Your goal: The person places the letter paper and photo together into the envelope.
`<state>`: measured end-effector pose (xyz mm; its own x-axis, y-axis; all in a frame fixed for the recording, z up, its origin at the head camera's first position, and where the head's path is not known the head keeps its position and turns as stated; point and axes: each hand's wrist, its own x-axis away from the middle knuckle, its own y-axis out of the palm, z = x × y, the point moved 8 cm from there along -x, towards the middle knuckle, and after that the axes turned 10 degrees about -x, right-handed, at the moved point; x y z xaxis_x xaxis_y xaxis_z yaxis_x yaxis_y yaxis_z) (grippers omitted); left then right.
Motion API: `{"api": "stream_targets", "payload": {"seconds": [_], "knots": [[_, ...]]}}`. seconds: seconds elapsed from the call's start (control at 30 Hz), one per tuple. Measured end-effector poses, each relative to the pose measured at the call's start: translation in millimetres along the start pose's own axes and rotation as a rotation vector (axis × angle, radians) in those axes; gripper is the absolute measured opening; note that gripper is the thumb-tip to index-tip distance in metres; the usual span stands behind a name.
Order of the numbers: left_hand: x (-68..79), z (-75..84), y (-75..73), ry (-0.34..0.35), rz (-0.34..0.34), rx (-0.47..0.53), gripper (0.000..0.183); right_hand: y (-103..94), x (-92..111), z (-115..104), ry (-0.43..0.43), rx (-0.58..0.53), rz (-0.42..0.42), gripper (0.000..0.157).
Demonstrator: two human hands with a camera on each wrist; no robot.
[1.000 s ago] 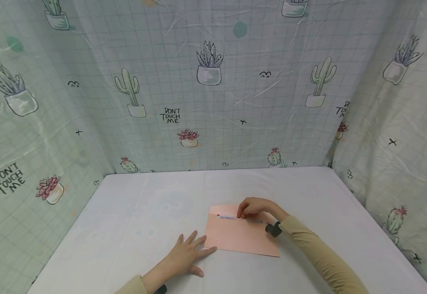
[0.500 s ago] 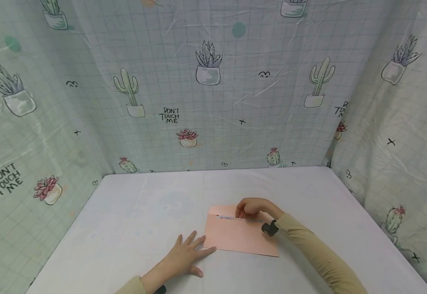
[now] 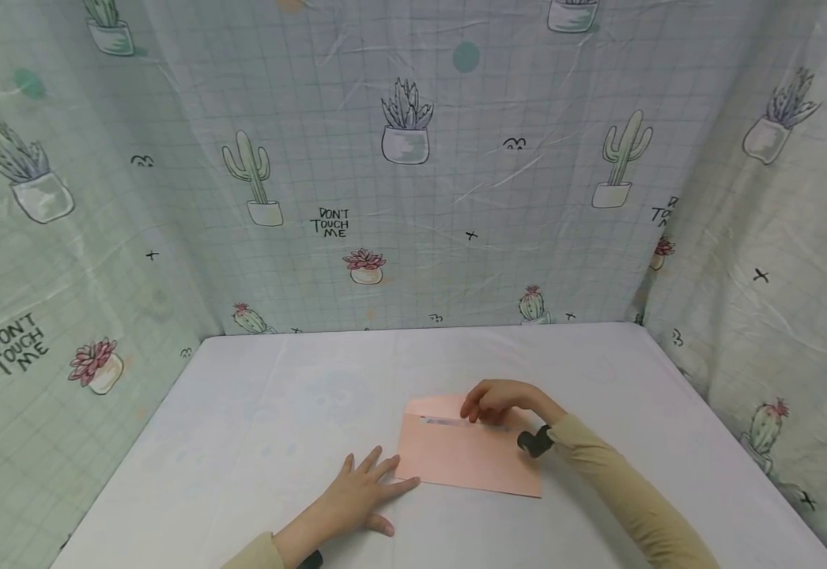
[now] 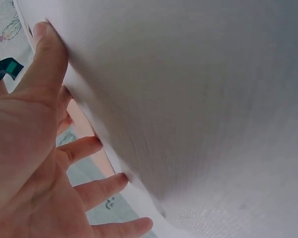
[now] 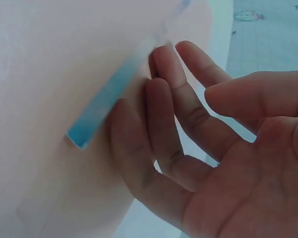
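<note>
A pink paper piece like an envelope [image 3: 466, 462] lies on the white table, with a crease near its far edge. Along that crease runs a narrow blue-and-white strip [image 3: 442, 421], whose light-blue end [image 5: 97, 111] shows large in the right wrist view. My right hand [image 3: 495, 399] is over the strip's middle, fingers bent and fingertips at its edge; its thumb stands apart from them. Part of the strip is hidden behind these fingers. My left hand [image 3: 360, 498] rests palm down with fingers spread, its index finger touching the pink paper's near left corner.
The white table [image 3: 300, 411] spreads around the paper. Behind and on both sides hangs a curtain [image 3: 413, 197] printed with cacti and potted plants. A dark band [image 3: 536, 442] sits on the right wrist.
My right hand shifted slightly left half a second ago, and is now a little farther right and its fingers less tucked. The left hand and the pink paper stay put.
</note>
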<state>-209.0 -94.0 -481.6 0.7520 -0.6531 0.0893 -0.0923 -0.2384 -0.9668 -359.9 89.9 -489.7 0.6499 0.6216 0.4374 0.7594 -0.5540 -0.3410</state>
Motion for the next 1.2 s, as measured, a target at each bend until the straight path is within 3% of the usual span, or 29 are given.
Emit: {"api": "stream_targets", "payload": {"seconds": [0.27, 0.53, 0.87, 1.2], "knots": [[-1.0, 1.2, -3.0, 0.021, 0.001, 0.025, 0.074, -9.4, 19, -4, -0.174, -0.065, 0.003, 0.032], [-0.9, 4.1, -5.6, 0.036, 0.013, 0.001, 0.073, -21.0, 45, 8, -0.256, 0.047, 0.152, 0.028], [5.1, 3.2, -10.0, 0.022, 0.002, 0.142, 0.068, -30.0, 79, 29, -0.257, 0.115, 0.273, 0.026], [7.5, -12.3, -14.9, -0.023, 0.025, 0.151, 0.055, -37.4, 107, 38, -0.260, 0.191, 0.410, 0.024]]}}
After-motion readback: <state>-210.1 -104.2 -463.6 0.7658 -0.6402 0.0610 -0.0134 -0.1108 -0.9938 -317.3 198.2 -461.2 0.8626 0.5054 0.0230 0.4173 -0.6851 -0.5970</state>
